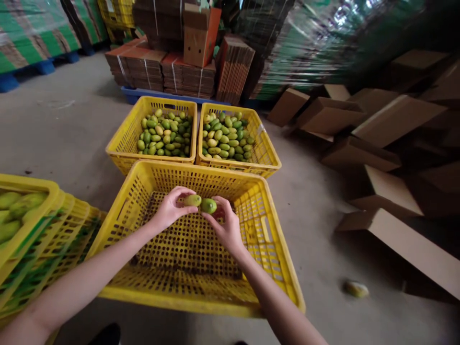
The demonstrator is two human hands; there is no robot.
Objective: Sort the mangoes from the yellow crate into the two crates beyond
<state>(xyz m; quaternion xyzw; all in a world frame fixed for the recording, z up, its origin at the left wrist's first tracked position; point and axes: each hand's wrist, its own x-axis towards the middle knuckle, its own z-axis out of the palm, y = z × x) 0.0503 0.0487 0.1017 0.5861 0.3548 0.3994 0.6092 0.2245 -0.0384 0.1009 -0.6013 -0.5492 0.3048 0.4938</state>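
Note:
My left hand is closed on a yellowish-green mango. A greener mango sits between the fingers and thumb of my right hand. Both fruits are held side by side, nearly touching, above a yellow plastic crate with perforated walls and floor. No fruit shows on the visible part of that crate's floor. Behind it stand two more yellow crates, the left one and the right one, each holding many green and yellow mangoes.
At the left edge, another yellow crate holds larger-looking green mangoes. Cardboard boxes lie heaped along the right side. A single mango lies on the floor at right. Flattened cartons are stacked on a blue pallet behind.

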